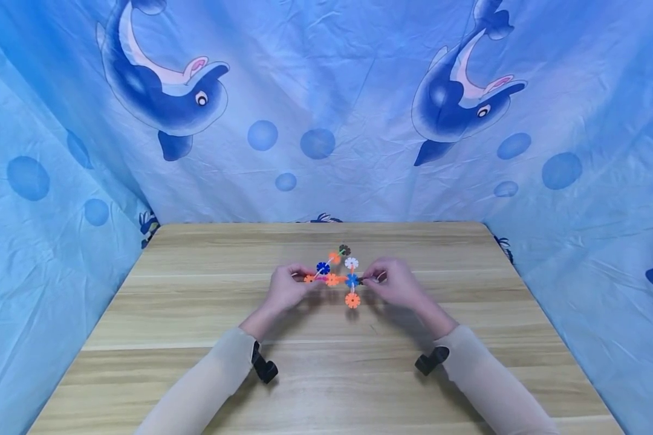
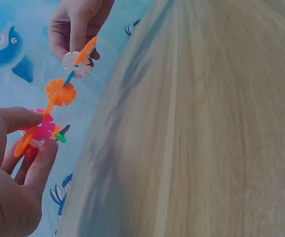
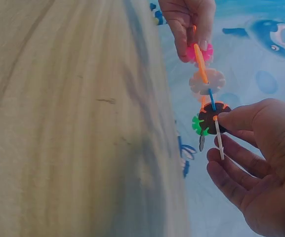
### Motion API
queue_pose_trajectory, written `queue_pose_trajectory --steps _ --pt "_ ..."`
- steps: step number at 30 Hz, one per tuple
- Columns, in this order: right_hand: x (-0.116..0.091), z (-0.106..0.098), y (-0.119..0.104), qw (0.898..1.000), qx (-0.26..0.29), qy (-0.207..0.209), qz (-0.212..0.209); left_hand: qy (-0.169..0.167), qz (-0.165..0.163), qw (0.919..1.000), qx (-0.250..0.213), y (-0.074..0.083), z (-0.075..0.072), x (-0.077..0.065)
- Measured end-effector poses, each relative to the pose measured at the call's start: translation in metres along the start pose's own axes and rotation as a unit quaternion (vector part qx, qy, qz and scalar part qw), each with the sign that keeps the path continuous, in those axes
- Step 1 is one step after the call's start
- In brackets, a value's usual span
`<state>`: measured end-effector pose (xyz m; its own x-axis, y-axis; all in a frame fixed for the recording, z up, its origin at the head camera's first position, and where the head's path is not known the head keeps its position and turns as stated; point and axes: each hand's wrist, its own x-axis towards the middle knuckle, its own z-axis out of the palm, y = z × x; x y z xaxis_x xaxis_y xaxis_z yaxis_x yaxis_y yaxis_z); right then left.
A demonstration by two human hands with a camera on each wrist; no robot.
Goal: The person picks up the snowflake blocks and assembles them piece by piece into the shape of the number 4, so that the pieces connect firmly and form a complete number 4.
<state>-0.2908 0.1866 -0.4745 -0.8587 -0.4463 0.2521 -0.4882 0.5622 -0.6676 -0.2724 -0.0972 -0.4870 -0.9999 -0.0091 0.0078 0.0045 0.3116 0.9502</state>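
Observation:
Between both hands is a joined construction of notched plastic snowflake discs, held above the wooden table. My left hand (image 1: pixel 289 289) pinches its left end, with thumb and fingers at a pink disc (image 2: pixel 44 129) and an orange disc (image 2: pixel 25 142) set crosswise. The right hand (image 1: pixel 396 283) grips the other end, its thumb on a black disc (image 3: pixel 210 117) beside a white disc (image 3: pixel 220 143) seen edge-on. In the middle, a blue disc (image 1: pixel 351 280) links to an orange disc (image 1: pixel 332 279). An orange disc (image 1: pixel 352 300) and a white disc (image 1: pixel 350 263) branch off near the right hand.
The wooden table (image 1: pixel 326 374) spreads beneath both arms. A blue curtain (image 1: pixel 326 181) printed with dolphins and bubbles encloses its back and sides. Each wrist bears a black strap-on mount, the left mount (image 1: pixel 263 364) and the right mount (image 1: pixel 432 360).

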Motion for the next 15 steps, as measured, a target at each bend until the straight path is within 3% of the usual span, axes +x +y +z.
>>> queue_pose_trajectory --steps 10,15 --pt "-0.001 0.013 0.004 0.998 -0.036 -0.032 0.05 -0.007 -0.01 0.9966 0.082 -0.017 0.0 0.005" --pt "0.0 0.02 0.007 0.997 -0.049 -0.038 0.049 -0.023 -0.004 0.9937 0.11 -0.022 0.001 0.006"
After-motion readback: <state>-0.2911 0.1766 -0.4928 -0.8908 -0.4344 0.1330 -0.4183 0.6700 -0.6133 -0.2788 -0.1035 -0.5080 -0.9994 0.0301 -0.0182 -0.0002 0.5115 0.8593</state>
